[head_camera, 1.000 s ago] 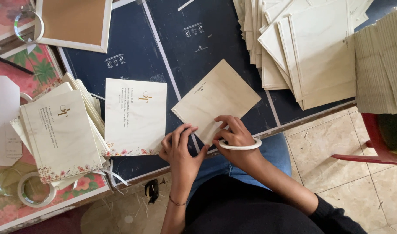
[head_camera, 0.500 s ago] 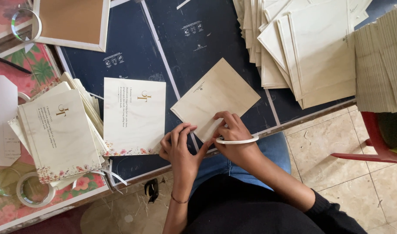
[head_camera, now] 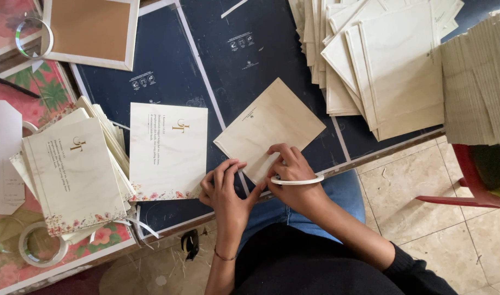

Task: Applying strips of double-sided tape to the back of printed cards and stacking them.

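A cream envelope (head_camera: 272, 125) lies tilted on the dark blue board (head_camera: 168, 71). My right hand (head_camera: 293, 175) presses on its near corner, and a white tape roll (head_camera: 297, 180) hangs around that hand like a ring. My left hand (head_camera: 225, 188) rests at the board's near edge, fingertips touching the envelope's lower left edge; I cannot tell if it pinches anything. A single cream card (head_camera: 168, 150) with gold lettering and a floral border lies just left of my left hand.
A fanned stack of the same cards (head_camera: 75, 175) sits at the left. Piles of cream envelopes (head_camera: 392, 65) fill the upper right. Tape rolls (head_camera: 40, 246) lie on the floral cloth at lower left. A framed brown board (head_camera: 91, 30) is at top left. A red chair (head_camera: 474, 180) stands at right.
Both hands shifted slightly along the envelope's near corner; the envelope and cards stay in place.
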